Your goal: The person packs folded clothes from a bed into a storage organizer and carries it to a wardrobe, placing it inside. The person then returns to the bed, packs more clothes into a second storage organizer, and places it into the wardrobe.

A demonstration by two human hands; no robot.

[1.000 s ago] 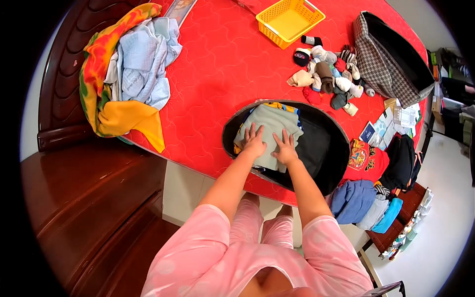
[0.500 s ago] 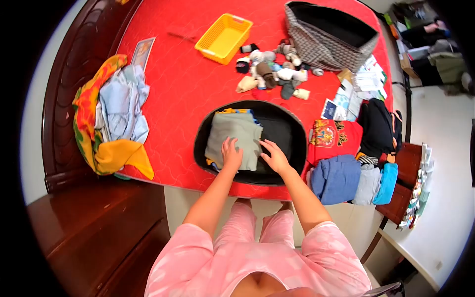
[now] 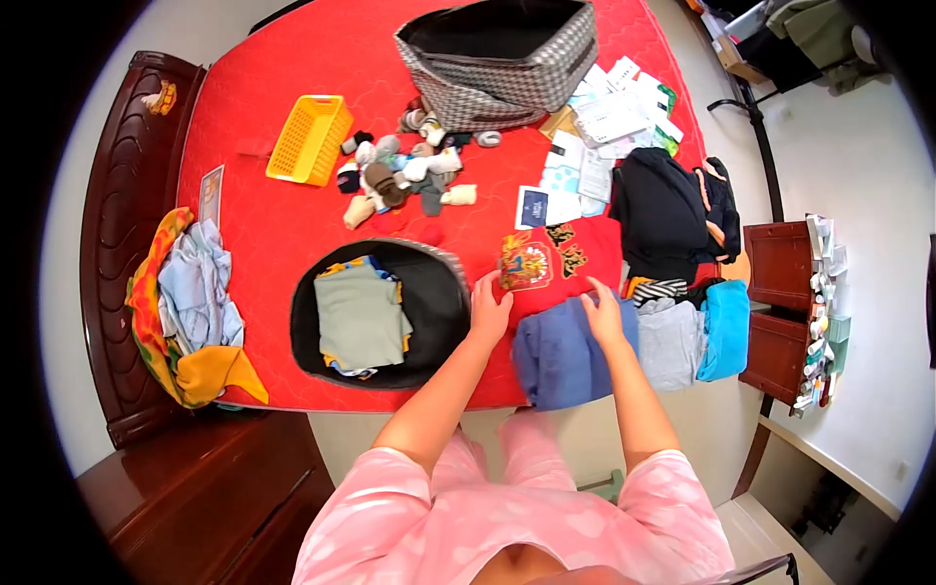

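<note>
My left hand (image 3: 490,310) is at the near left corner of a folded red garment (image 3: 595,249) with a gold print, fingers apart. Over the seam between that garment and a folded blue garment (image 3: 565,353) is my right hand (image 3: 603,314), its fingers also spread. Neither hand grips anything that I can see. To the left, a folded grey-green garment (image 3: 359,314) lies on other folded clothes in the left side of an oval black-lined bin (image 3: 436,322). The bin's right half shows bare black lining.
Several rolled socks (image 3: 385,183) lie beyond the bin, beside a yellow basket (image 3: 310,141). A large checked storage bag (image 3: 502,78) stands behind. Papers (image 3: 609,122), black clothing (image 3: 663,210), grey (image 3: 671,341) and turquoise garments (image 3: 723,330) are at right. Loose clothes (image 3: 200,283) lie far left.
Both hands have left the grey-green garment in the bin and moved right to the red and blue garments. The view has shifted right, so the bin appears farther left.
</note>
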